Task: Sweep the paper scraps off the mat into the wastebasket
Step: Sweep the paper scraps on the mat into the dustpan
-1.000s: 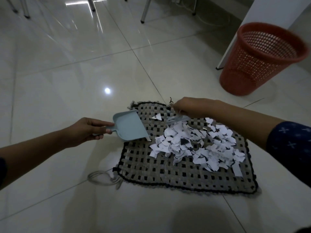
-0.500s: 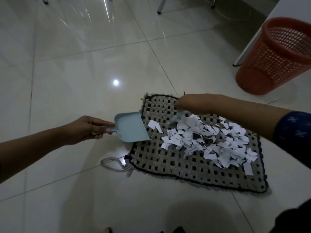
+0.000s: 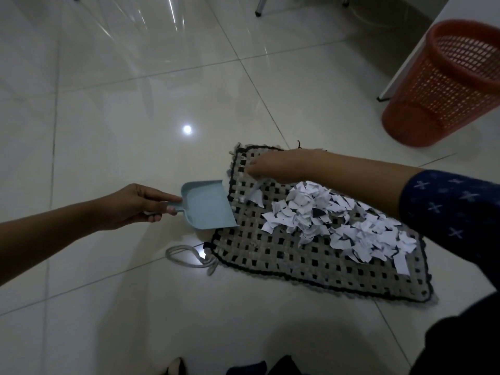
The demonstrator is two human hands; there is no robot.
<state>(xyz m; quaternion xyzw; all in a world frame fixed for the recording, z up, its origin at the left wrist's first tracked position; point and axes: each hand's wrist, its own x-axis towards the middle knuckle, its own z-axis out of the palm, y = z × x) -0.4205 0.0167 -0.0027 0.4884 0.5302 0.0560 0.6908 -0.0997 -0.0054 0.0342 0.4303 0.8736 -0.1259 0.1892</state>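
A woven grey-and-black mat (image 3: 284, 255) lies on the tiled floor with a heap of white paper scraps (image 3: 324, 217) across its right half. My left hand (image 3: 135, 207) grips the handle of a light blue dustpan (image 3: 208, 207), whose lip rests at the mat's left edge. My right hand (image 3: 281, 166) is low over the mat's far left corner, closed on a small pale brush that is mostly hidden and blurred beneath it. One scrap (image 3: 255, 197) lies just below that hand, near the dustpan. The red mesh wastebasket (image 3: 446, 85) stands at the far right.
A white cord loop (image 3: 189, 255) lies on the floor by the mat's near left corner. A white furniture panel (image 3: 405, 44) stands beside the wastebasket. A chair leg (image 3: 261, 5) is at the top. Glossy tile surrounds the mat.
My right hand has swept left along the mat's far edge toward the dustpan, pushing a scrap along. The dustpan has stayed at the mat's left edge. The view has shifted left.
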